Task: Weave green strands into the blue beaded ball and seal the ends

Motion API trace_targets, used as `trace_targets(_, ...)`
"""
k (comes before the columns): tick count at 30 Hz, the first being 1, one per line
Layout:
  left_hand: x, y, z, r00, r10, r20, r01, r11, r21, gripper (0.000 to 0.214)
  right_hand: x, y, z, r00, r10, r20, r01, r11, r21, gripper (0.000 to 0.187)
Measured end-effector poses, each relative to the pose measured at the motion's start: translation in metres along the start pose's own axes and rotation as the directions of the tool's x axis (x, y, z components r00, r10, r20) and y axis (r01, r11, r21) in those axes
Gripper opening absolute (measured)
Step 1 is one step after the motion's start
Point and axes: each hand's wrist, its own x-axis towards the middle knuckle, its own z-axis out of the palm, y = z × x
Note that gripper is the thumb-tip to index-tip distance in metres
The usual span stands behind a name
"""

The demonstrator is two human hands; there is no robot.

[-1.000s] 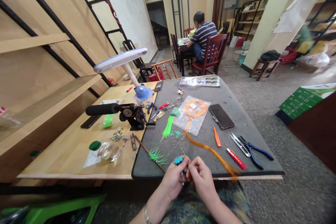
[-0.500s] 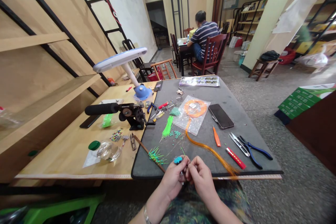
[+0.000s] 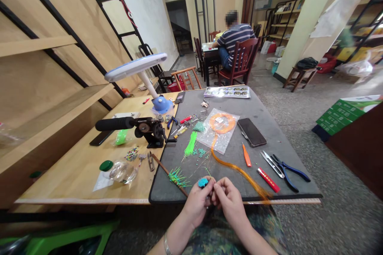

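Note:
My left hand (image 3: 198, 202) and my right hand (image 3: 229, 201) meet fingertip to fingertip at the near edge of the grey mat (image 3: 233, 155). Both are pinched shut. The left fingers hold a small teal beaded piece (image 3: 203, 182) with a thin green strand sticking up from it. What the right fingers pinch is too small to make out. Just left of my hands lies a brown stick with green spikes (image 3: 176, 177). An orange fibre bundle (image 3: 239, 172) runs past my right hand to the mat's edge.
On the mat lie a phone (image 3: 251, 132), pliers (image 3: 290, 171), scissors (image 3: 271, 163), a red tool (image 3: 269, 180), an orange tool (image 3: 246, 156), green strands (image 3: 190, 144) and loose beads. A black vise (image 3: 149, 129) and lamp (image 3: 140, 67) stand left. A person sits at a far table (image 3: 235, 42).
My hands stay pinched together at the mat's near edge with barely any shift. The view has drifted slightly.

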Motion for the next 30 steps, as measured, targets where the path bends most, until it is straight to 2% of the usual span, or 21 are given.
trace_targets(3, 0.004, 0.002, -0.001, 0.999, 0.053, -0.004, -0.053, 0.998, 0.042, 0.034, 0.004, 0.002, -0.004, 1.000, 0.015, 0.020, -0.015, 1.000, -0.026, 0.042)
trace_targets(9, 0.015, 0.007, -0.005, 0.980, 0.164, -0.110, -0.149, 0.979, 0.136, 0.039, 0.011, -0.001, -0.010, 0.998, 0.040, 0.050, -0.036, 0.997, -0.067, 0.049)
trace_targets(15, 0.021, 0.006, -0.007, 0.977, 0.185, -0.107, -0.161, 0.967, 0.198, 0.038, 0.015, 0.001, -0.012, 0.999, -0.007, 0.050, 0.015, 0.989, -0.145, 0.035)
trace_targets(21, 0.022, 0.008, -0.005, 0.980, 0.180, -0.089, -0.155, 0.960, 0.233, 0.037, 0.021, 0.002, -0.011, 0.999, -0.037, 0.032, 0.041, 0.989, -0.139, 0.039)
trace_targets(24, 0.023, 0.009, -0.007, 0.981, 0.181, -0.067, -0.157, 0.951, 0.268, 0.036, 0.022, -0.002, -0.013, 0.999, -0.007, 0.050, 0.014, 0.989, -0.144, 0.042)
trace_targets(27, 0.027, 0.013, -0.010, 0.972, 0.222, -0.080, -0.187, 0.932, 0.310, 0.033, 0.023, -0.003, -0.017, 0.996, -0.004, 0.090, 0.021, 0.984, -0.179, 0.043)
trace_targets(30, 0.028, 0.019, -0.011, 0.955, 0.278, -0.100, -0.229, 0.911, 0.343, 0.030, 0.027, -0.002, -0.020, 0.993, -0.067, 0.099, 0.089, 0.966, -0.241, 0.037)
